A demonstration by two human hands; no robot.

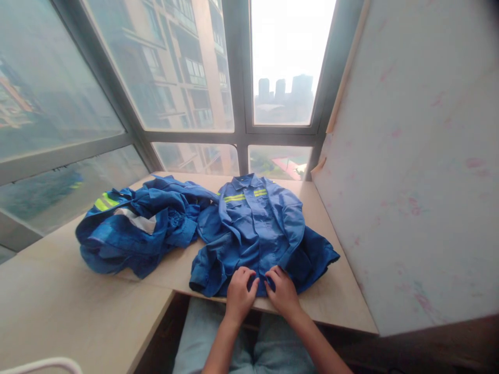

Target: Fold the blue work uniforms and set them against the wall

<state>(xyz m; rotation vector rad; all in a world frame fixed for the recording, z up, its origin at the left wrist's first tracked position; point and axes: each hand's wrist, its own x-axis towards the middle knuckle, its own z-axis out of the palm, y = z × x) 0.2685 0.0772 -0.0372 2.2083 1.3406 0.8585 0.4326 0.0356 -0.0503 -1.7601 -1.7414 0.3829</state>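
A blue work jacket with yellow-green stripes across the chest lies front up on the wooden surface, collar toward the window. Its sleeves are bent and bunched at both sides. Down at the front hem, my left hand has its fingers curled, with thumb and fingertips close together on the cloth left of the button strip. My right hand pinches the hem in the same way just right of the strip. A small gap separates the two hands. Part of the hem is hidden under them.
Left of the jacket sits a crumpled pile of blue clothing with a reflective stripe and a whitish patch. Windows border the wooden surface at the back and left. A flower-patterned wall stands at right. A white curved object shows lower left.
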